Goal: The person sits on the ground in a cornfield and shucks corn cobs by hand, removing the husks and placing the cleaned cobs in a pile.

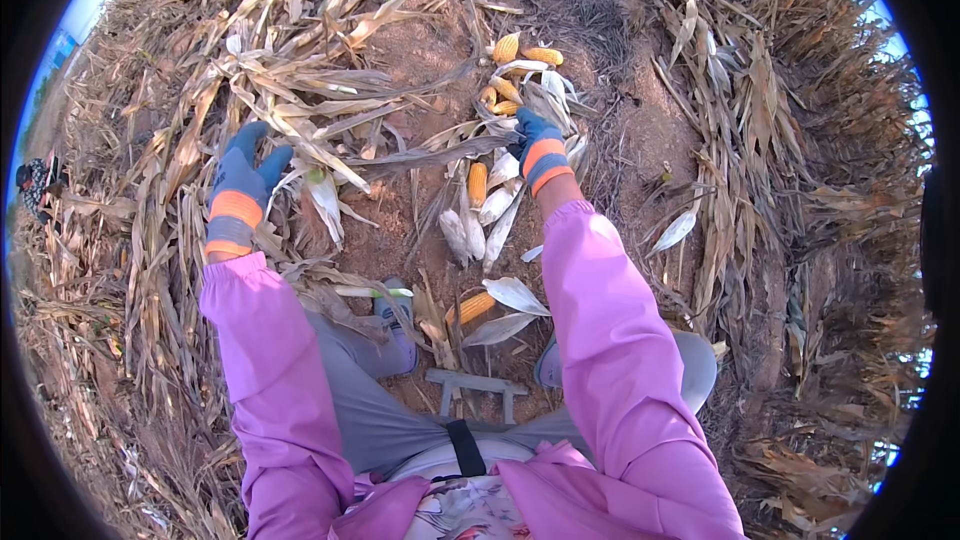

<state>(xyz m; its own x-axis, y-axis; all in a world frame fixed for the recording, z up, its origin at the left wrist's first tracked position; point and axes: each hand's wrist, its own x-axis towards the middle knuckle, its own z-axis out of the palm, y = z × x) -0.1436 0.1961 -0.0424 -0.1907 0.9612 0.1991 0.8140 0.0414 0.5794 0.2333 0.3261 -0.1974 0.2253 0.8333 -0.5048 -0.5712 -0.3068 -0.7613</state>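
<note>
My left hand [244,184], in a grey-blue work glove with an orange-striped cuff, is held over dry corn stalks [307,97] with thumb and fingers apart and nothing in it. Just below its thumb hangs a pale husked ear [325,199]. My right hand [538,150], gloved alike, has curled fingers beside a heap of bare yellow corn cobs [506,94] and loose husks. A long dry corn leaf [457,150] reaches its fingertips; whether they grip it is hidden. Nearer me are another yellow cob [477,184] and several ears in pale husk [472,232].
Between my shoes lies a yellow cob [472,307] by white husk leaves [514,296]. A small frame, perhaps a stool [476,384], is between my legs. Cut stalks [742,105] line the right side of the bare soil [405,52]. Another person [39,184] is at the far left.
</note>
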